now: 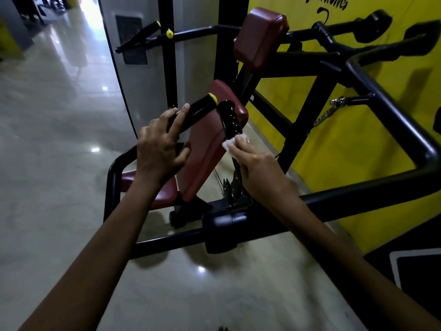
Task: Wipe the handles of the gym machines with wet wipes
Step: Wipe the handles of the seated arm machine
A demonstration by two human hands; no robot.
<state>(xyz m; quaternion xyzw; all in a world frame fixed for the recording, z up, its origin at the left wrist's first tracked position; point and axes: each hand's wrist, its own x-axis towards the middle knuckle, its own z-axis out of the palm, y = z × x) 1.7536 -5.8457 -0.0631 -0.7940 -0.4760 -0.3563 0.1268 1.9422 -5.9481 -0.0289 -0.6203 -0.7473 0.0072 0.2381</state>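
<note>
A black gym machine with dark red pads fills the middle. My left hand grips the smooth black handle, which ends in a yellow cap. Beside it stands a ribbed black handle. My right hand pinches a white wet wipe against the lower end of that ribbed handle. Another yellow-capped handle sticks out at the upper left of the frame.
The red backrest and seat lie under my hands. Black frame bars cross low in front and rise at right. A yellow wall stands on the right, a glossy tiled floor on the left.
</note>
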